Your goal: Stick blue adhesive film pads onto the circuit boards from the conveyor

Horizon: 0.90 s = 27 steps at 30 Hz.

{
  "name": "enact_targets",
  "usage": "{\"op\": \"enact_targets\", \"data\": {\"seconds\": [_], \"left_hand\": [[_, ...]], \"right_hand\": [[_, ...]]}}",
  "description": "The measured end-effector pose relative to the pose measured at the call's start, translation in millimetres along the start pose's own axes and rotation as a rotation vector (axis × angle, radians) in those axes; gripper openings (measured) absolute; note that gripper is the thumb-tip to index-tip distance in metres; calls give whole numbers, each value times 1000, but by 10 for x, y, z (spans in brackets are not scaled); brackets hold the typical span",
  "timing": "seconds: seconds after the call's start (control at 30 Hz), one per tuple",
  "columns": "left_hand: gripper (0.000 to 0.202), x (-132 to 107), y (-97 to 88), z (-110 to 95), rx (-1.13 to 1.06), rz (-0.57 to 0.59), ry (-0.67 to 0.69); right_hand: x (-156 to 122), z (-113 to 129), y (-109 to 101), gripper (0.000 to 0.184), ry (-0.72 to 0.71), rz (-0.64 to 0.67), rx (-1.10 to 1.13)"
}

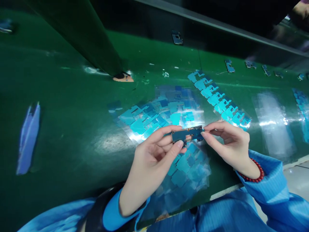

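My left hand point(154, 158) pinches a small dark blue circuit board point(187, 134) by its left end, thumb below and fingers above. My right hand point(228, 141) is closed on the board's right end with fingertips pinched together. The board is held level just above a pile of blue film stickers on clear backing sheets point(159, 114). A second heap of these sheets point(188, 170) lies under my hands near the table's front edge. Both sleeves are blue, and a red bead bracelet point(253, 175) is on my right wrist.
The green belt surface point(72, 106) runs across the view. A strip of blue stickers point(218, 100) lies to the right, clear sheets point(272, 122) further right. Several small boards point(229, 66) sit along the far edge. A dark green post point(96, 42) rises at the back, a blue strip point(29, 135) lies left.
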<state>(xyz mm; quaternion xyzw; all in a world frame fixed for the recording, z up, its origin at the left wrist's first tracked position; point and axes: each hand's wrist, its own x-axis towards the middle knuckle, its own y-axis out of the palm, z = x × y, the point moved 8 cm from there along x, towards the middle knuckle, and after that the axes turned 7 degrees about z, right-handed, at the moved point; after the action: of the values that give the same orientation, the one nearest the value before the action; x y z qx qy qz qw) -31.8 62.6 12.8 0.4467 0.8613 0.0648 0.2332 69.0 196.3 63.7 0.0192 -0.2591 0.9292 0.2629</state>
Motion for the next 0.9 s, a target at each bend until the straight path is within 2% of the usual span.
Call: {"op": "enact_targets", "data": {"seconds": [0.43, 0.6, 0.73, 0.9], "left_hand": [[26, -2, -28, 40, -14, -17, -14], [26, 15, -42, 52, -63, -20, 33], [27, 29, -72, 86, -85, -19, 40], [28, 43, -75, 71, -100, -25, 40]], "right_hand": [[8, 8, 4, 9, -30, -1, 15], [5, 18, -25, 8, -62, -30, -18], [9, -86, -75, 8, -33, -70, -61], [11, -188, -71, 6, -1, -31, -140]]}}
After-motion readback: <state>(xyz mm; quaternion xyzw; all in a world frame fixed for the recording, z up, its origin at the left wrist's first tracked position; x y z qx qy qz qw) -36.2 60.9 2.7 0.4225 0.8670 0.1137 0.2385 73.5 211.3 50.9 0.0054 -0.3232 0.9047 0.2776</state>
